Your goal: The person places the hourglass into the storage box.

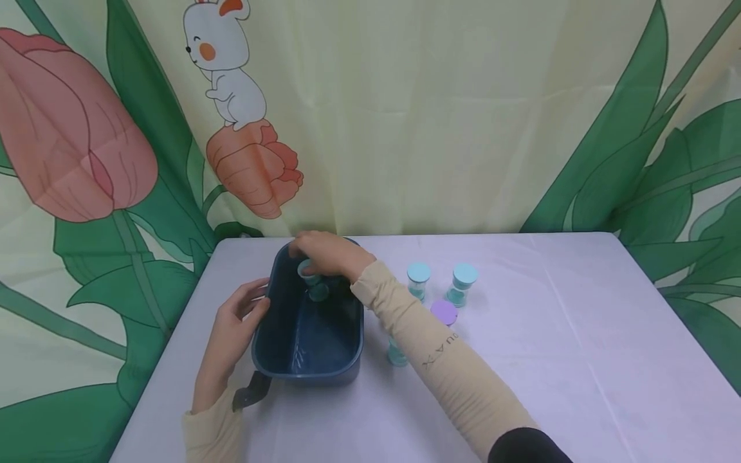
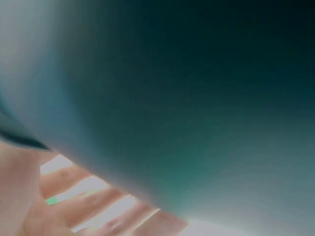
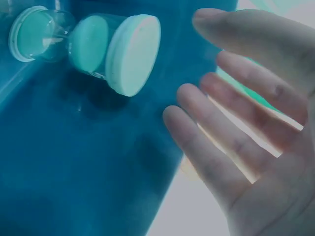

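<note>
A deep dark-blue plastic bin (image 1: 307, 350) stands on the table, its long side running away from me. My left hand (image 1: 234, 328) is against its outer left wall, thumb near the rim; in the left wrist view its straight, spread fingers (image 2: 81, 209) show behind the bin's edge. Over the bin's far end, my right hand (image 1: 329, 252) reaches in from above. Inside the bin is a sand timer (image 3: 91, 43) with pale teal caps and green sand. In the right wrist view the right fingers (image 3: 209, 152) are extended and apart from the timer, with a gap before its cap.
Right of the bin stand two teal-capped sand timers (image 1: 464, 276) and a purple-capped one (image 1: 444, 312). Another teal timer (image 1: 397, 355) is partly hidden by the right sleeve (image 1: 446, 360). A white cloth covers the table (image 1: 567, 360); a printed curtain (image 1: 428, 116) hangs behind.
</note>
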Demonstrator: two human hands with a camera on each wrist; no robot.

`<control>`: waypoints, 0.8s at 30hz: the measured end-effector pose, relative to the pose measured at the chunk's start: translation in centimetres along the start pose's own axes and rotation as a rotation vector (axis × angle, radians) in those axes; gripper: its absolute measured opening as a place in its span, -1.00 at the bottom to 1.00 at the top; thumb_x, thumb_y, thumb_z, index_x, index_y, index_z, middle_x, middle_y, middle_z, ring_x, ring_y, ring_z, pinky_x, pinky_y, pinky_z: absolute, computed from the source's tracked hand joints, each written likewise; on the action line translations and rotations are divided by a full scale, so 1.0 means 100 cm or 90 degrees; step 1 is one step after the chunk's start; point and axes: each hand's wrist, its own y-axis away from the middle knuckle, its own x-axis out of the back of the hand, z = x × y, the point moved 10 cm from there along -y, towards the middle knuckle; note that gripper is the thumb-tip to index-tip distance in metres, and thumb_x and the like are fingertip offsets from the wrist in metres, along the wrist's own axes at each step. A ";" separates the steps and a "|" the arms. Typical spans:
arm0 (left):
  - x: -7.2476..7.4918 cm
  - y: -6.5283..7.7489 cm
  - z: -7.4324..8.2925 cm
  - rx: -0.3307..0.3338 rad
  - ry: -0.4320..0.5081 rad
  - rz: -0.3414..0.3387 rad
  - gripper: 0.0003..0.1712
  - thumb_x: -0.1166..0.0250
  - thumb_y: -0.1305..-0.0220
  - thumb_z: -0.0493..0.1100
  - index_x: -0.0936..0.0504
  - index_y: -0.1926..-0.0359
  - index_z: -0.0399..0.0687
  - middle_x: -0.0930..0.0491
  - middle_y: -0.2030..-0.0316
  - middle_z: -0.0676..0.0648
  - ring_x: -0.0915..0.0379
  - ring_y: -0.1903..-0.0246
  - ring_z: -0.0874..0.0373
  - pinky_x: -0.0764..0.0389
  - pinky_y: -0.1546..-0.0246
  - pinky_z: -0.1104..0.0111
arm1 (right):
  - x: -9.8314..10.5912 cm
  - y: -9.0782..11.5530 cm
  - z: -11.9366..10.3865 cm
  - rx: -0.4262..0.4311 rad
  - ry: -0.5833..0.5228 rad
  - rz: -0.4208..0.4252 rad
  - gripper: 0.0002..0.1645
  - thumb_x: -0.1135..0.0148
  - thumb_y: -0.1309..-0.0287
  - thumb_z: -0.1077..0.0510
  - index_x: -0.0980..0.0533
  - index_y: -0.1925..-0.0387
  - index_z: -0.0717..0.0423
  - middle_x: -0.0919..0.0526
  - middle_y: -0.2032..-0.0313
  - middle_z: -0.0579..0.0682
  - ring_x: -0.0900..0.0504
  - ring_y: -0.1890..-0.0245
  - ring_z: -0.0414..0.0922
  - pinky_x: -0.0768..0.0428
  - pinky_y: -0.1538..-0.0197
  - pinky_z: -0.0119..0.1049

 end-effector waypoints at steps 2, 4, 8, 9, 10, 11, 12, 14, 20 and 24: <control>0.000 0.000 0.000 0.003 0.003 -0.001 -0.46 -0.14 -0.47 0.03 -0.39 -0.37 -0.04 -0.50 -0.24 -0.19 -0.43 -0.25 -0.11 -0.45 -0.25 -0.04 | 0.004 0.004 -0.003 0.009 -0.002 0.006 -0.56 -0.36 -0.23 0.11 -0.56 -0.13 0.09 -0.61 -0.05 -0.01 -0.56 -0.10 -0.11 -0.48 -0.24 -0.32; 0.000 0.000 -0.001 0.006 0.003 -0.002 -0.46 -0.14 -0.47 0.04 -0.39 -0.37 -0.04 -0.49 -0.24 -0.20 -0.43 -0.25 -0.11 -0.45 -0.25 -0.04 | 0.008 0.009 -0.005 0.015 -0.008 0.015 -0.54 -0.37 -0.22 0.11 -0.56 -0.14 0.10 -0.61 -0.05 0.00 -0.56 -0.10 -0.11 -0.48 -0.25 -0.32; 0.000 -0.001 -0.001 0.005 0.003 -0.004 -0.45 -0.14 -0.47 0.04 -0.38 -0.37 -0.05 -0.48 -0.25 -0.22 -0.41 -0.26 -0.14 -0.43 -0.26 -0.07 | 0.017 0.022 -0.008 0.014 -0.019 0.040 -0.53 -0.40 -0.19 0.11 -0.57 -0.13 0.11 -0.59 -0.05 0.01 -0.56 -0.08 -0.11 -0.49 -0.25 -0.33; 0.000 -0.001 -0.002 0.005 0.003 -0.004 -0.45 -0.14 -0.47 0.04 -0.38 -0.37 -0.06 -0.48 -0.26 -0.23 -0.41 -0.26 -0.15 -0.42 -0.26 -0.07 | 0.019 0.025 -0.008 0.012 -0.018 0.047 -0.53 -0.40 -0.19 0.11 -0.57 -0.13 0.11 -0.59 -0.05 0.01 -0.56 -0.08 -0.11 -0.49 -0.25 -0.33; 0.000 -0.001 -0.002 0.003 0.002 -0.003 -0.45 -0.14 -0.47 0.04 -0.38 -0.37 -0.06 -0.47 -0.26 -0.23 -0.41 -0.26 -0.16 -0.42 -0.26 -0.08 | 0.021 0.028 -0.008 0.011 -0.018 0.054 -0.53 -0.41 -0.18 0.12 -0.57 -0.12 0.12 -0.59 -0.04 0.01 -0.56 -0.07 -0.11 -0.50 -0.24 -0.33; 0.001 -0.001 -0.002 0.002 0.001 -0.002 -0.45 -0.14 -0.47 0.04 -0.38 -0.37 -0.07 -0.47 -0.26 -0.23 -0.40 -0.26 -0.16 -0.42 -0.26 -0.08 | 0.023 0.031 -0.009 0.010 -0.016 0.061 -0.53 -0.41 -0.18 0.11 -0.57 -0.12 0.12 -0.59 -0.04 0.00 -0.56 -0.07 -0.12 -0.50 -0.24 -0.33; 0.001 -0.002 -0.002 0.001 0.000 -0.001 -0.44 -0.14 -0.47 0.04 -0.38 -0.37 -0.07 -0.47 -0.26 -0.23 -0.40 -0.27 -0.16 -0.42 -0.26 -0.07 | 0.025 0.034 -0.009 0.010 -0.012 0.067 -0.53 -0.41 -0.18 0.11 -0.58 -0.12 0.11 -0.58 -0.04 0.00 -0.56 -0.06 -0.12 -0.51 -0.23 -0.33; 0.002 -0.002 -0.004 0.001 -0.002 0.001 -0.44 -0.15 -0.47 0.05 -0.38 -0.38 -0.06 -0.48 -0.26 -0.22 -0.40 -0.27 -0.15 -0.43 -0.26 -0.07 | 0.028 0.038 -0.011 0.014 -0.003 0.077 -0.54 -0.41 -0.18 0.11 -0.58 -0.11 0.11 -0.58 -0.04 -0.01 -0.56 -0.05 -0.13 -0.52 -0.20 -0.34; 0.002 -0.002 -0.005 0.002 -0.002 0.005 -0.44 -0.15 -0.46 0.06 -0.38 -0.37 -0.04 -0.48 -0.26 -0.20 -0.41 -0.27 -0.13 -0.44 -0.24 -0.05 | 0.034 0.051 -0.013 0.017 -0.006 0.098 -0.63 -0.36 -0.22 0.12 -0.59 -0.06 0.06 -0.58 -0.01 -0.02 -0.54 0.01 -0.16 -0.53 -0.13 -0.37; 0.001 -0.003 -0.004 -0.002 -0.004 0.001 -0.44 -0.14 -0.47 0.05 -0.38 -0.37 -0.06 -0.47 -0.26 -0.22 -0.41 -0.26 -0.14 -0.43 -0.25 -0.06 | 0.036 0.061 -0.012 0.013 -0.009 0.113 -0.65 -0.36 -0.22 0.14 -0.59 -0.05 0.06 -0.58 0.00 -0.02 -0.54 0.00 -0.15 -0.53 -0.13 -0.37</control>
